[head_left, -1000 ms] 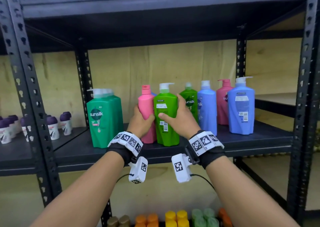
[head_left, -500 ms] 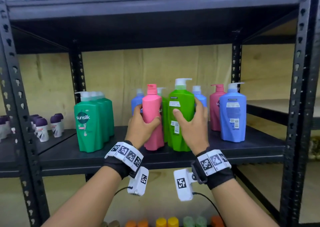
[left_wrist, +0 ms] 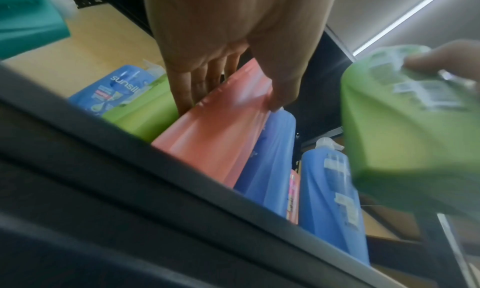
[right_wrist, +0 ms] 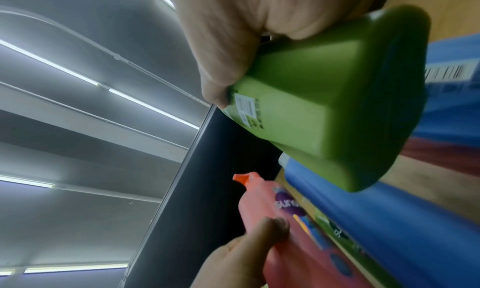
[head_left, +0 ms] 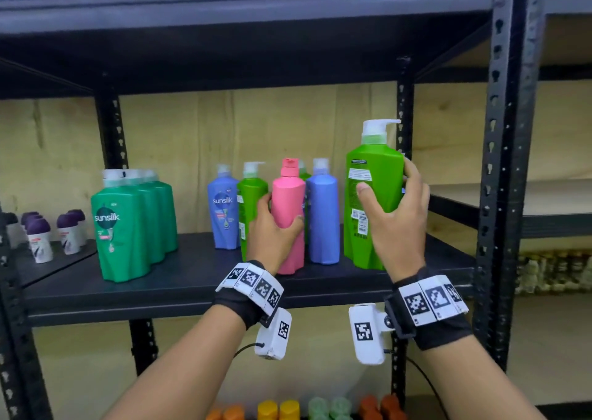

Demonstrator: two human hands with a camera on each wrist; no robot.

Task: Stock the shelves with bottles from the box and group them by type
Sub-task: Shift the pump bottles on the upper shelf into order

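My right hand (head_left: 395, 201) grips a lime-green pump bottle (head_left: 373, 208) and holds it upright just above the black shelf (head_left: 192, 278), to the right of the row. The same green bottle (right_wrist: 324, 115) fills the right wrist view. My left hand (head_left: 272, 227) holds a pink bottle (head_left: 288, 214) standing on the shelf, thumb on its right side, fingers behind it. In the left wrist view the pink bottle (left_wrist: 221, 132) lies under my fingers (left_wrist: 197, 86). Beside it stand a blue bottle (head_left: 323, 217), another green bottle (head_left: 251, 201) and a blue Sunsilk bottle (head_left: 223, 211).
Dark green Sunsilk bottles (head_left: 128, 224) stand in a row at the shelf's left. Small purple-capped bottles (head_left: 41, 237) sit on the neighbouring left shelf. A black upright post (head_left: 499, 176) bounds the right side. Coloured caps (head_left: 278, 410) show on the shelf below.
My right hand has lifted the lime-green bottle up and carried it to the right, away from the pink one. The left hand stays on the pink bottle.
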